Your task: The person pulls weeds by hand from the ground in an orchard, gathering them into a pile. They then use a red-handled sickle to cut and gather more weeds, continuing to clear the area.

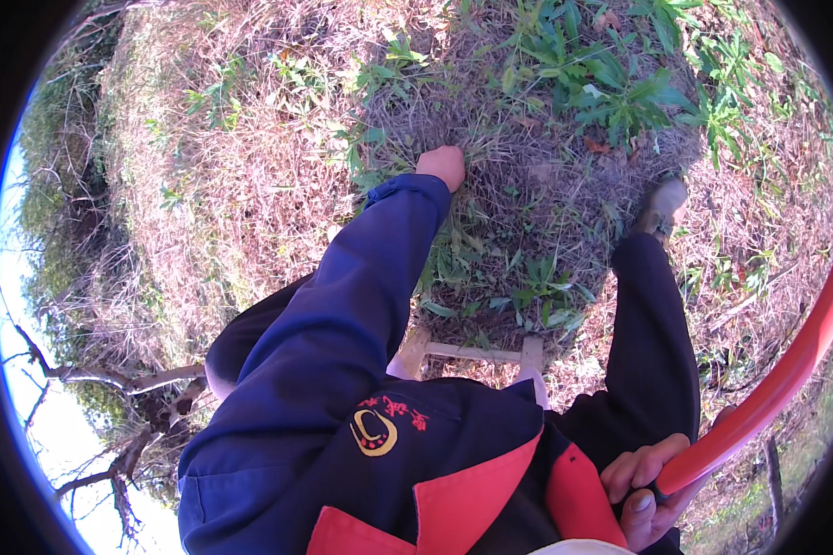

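My left hand [443, 166] reaches forward and down to the ground, its back towards me, among dry grass [486, 166] and low green weeds. Its fingers are hidden, so whether they grip any stems cannot be told. At the lower right, close to my body, my right hand [642, 479] grips the dark end of a curved red tube [756, 409], which looks like the frame of a hand tool. The tube bends up and away to the right rim, where its far end runs into shadow.
Below me shows a light wooden stool frame [472, 352]. My shod foot [666, 201] is on the grass to the right. Leafy weeds [618, 90] grow ahead. Bare branches [125, 381] and brush [69, 173] stand at the left. A stick [774, 479] shows at the lower right.
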Demonstrator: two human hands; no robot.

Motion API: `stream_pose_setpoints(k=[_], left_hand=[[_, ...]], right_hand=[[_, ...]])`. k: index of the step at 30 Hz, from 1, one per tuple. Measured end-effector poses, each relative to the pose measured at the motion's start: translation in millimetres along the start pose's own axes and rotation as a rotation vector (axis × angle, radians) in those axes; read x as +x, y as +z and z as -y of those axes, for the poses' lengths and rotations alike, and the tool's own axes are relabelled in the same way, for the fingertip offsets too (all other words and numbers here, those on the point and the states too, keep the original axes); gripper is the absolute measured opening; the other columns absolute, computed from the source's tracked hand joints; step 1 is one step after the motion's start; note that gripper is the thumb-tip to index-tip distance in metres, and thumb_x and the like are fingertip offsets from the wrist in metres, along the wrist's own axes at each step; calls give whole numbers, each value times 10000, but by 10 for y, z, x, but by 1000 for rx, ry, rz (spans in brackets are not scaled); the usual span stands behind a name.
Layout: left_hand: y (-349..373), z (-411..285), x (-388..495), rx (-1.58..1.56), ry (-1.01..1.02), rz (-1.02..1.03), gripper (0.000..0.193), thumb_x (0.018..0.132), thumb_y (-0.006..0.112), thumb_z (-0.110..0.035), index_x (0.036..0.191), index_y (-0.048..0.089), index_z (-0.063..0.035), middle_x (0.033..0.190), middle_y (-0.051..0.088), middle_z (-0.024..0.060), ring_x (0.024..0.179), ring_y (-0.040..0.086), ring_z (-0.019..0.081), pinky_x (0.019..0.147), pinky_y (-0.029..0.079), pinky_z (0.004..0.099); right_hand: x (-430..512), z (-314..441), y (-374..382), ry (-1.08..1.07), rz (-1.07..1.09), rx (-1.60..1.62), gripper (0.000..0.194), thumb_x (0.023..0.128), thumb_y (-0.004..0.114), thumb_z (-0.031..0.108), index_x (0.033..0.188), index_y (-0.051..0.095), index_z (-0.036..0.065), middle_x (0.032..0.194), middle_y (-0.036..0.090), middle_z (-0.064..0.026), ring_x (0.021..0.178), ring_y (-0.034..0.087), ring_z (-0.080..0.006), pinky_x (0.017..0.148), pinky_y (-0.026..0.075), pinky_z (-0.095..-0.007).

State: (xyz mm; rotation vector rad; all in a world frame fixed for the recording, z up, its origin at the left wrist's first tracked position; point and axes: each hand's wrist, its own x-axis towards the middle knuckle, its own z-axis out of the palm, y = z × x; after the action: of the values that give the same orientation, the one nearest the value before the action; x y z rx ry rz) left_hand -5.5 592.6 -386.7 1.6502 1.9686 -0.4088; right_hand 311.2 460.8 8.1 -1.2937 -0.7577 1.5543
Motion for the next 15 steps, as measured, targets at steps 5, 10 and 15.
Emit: stream_pose_setpoints(k=[5,10,15], left_hand=[[-39,-26,-108,-95,23,-25,273,786,551,-145,1012,613,-3,937,665,215,888,637,385,765,515,474],[-138,-116,-311,-178,97,-40,400,754,581,-127,1136,571,-7,928,659,219,890,634,379,771,511,465],[-77,-471,-951,-284,360,83,523,702,600,-86,1212,506,-21,886,647,226,850,631,394,743,503,474]], right_hand=[[12,-7,16,-9,-9,0,881,861,637,113,1474,7,51,859,450,-97,608,462,-156,538,422,-309],[32,-14,40,-12,-13,-3,878,865,635,116,1474,7,42,858,449,-96,617,465,-155,541,424,-307],[4,-67,58,-3,9,-45,816,886,630,170,1454,60,37,871,420,-79,560,437,-117,494,413,-267]])
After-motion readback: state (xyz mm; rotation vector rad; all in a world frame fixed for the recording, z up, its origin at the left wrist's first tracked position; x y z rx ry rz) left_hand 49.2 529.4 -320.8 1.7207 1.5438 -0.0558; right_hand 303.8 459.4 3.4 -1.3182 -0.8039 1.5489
